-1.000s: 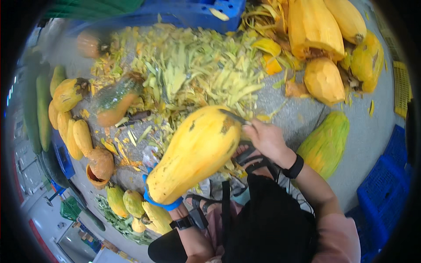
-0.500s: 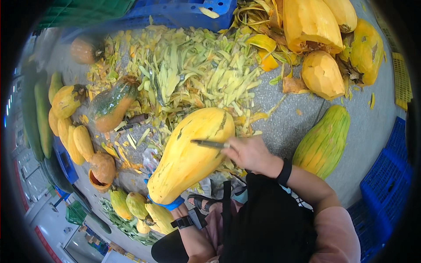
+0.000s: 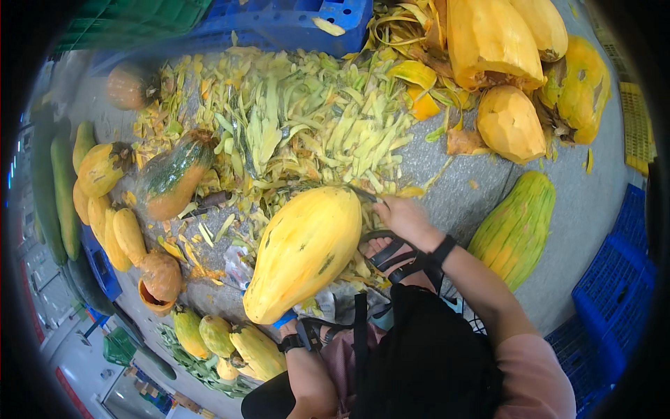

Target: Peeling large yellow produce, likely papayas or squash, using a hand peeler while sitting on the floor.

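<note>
A large yellow squash (image 3: 307, 244), pear-shaped with a few dark green marks, lies tilted in front of me. Its narrow end points toward me and rests on my left hand (image 3: 285, 320), which wears a blue glove; most of its fingers are hidden beneath the squash. My bare right hand (image 3: 406, 220) is closed around a narrow dark peeler (image 3: 364, 194), whose far end meets the squash's broad far end. Beyond the squash spreads a heap of pale green and yellow peelings (image 3: 300, 119).
A green-streaked squash (image 3: 515, 227) lies to the right. Peeled squashes (image 3: 511, 124) stand at the far right, near a blue crate (image 3: 293, 24). Green-and-orange pumpkins (image 3: 178, 174) and smaller yellow squashes (image 3: 129, 237) line the left. Blue crates (image 3: 607, 286) edge the right; my sandaled foot (image 3: 398, 258) is close by.
The squash has rolled, showing different marks, and shifted slightly nearer me. My right hand has carried the peeler from the middle of its surface to the far edge. My foot shows beside it.
</note>
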Action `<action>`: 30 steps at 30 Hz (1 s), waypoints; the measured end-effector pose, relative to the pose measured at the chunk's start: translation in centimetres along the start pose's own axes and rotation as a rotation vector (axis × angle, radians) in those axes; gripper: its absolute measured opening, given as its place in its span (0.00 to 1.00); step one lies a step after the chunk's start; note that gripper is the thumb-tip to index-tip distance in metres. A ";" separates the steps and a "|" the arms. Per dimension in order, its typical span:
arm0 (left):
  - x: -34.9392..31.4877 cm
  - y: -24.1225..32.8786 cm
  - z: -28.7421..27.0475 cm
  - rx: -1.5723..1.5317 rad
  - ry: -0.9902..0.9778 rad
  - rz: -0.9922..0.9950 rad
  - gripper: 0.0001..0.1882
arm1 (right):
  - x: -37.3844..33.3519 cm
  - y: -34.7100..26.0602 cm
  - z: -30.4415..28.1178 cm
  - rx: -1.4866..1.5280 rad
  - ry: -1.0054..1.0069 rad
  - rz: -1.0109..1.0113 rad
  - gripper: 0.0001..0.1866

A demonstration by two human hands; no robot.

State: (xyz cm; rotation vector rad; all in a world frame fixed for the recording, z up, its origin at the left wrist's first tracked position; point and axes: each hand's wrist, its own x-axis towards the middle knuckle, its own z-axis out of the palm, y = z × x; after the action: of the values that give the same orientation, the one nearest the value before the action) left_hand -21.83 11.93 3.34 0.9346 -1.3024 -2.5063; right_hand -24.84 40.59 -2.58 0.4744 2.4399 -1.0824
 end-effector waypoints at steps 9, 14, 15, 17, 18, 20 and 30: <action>0.5 -0.8 -0.4 0.007 0.001 -0.019 0.20 | -0.7 -2.7 -0.7 0.217 -0.072 -0.018 0.17; 0.8 -0.7 -0.6 0.008 0.004 -0.039 0.20 | 1.2 -0.2 -0.4 0.010 -0.108 -0.005 0.16; 1.0 -0.6 -0.9 0.008 0.006 -0.030 0.20 | 1.0 -1.1 -0.5 0.073 -0.064 -0.007 0.16; 0.7 0.0 -1.1 0.005 0.015 -0.018 0.20 | -0.1 -2.6 -0.7 0.239 -0.016 -0.089 0.16; 1.0 -0.2 -0.8 0.001 0.010 -0.026 0.20 | -0.2 -2.4 -0.6 0.220 -0.039 -0.093 0.17; 1.0 -0.2 -0.8 -0.006 0.008 -0.038 0.19 | 0.2 -1.7 -0.3 0.185 -0.085 -0.103 0.19; 2.5 -1.9 -1.6 -0.100 0.005 -0.061 0.19 | 1.6 2.4 0.8 0.021 -0.224 0.022 0.16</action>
State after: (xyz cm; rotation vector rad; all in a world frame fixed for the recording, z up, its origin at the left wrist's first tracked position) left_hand -22.56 10.97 0.05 0.9712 -1.1521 -2.5860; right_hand -24.88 41.71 -5.36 0.3641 2.2258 -1.0909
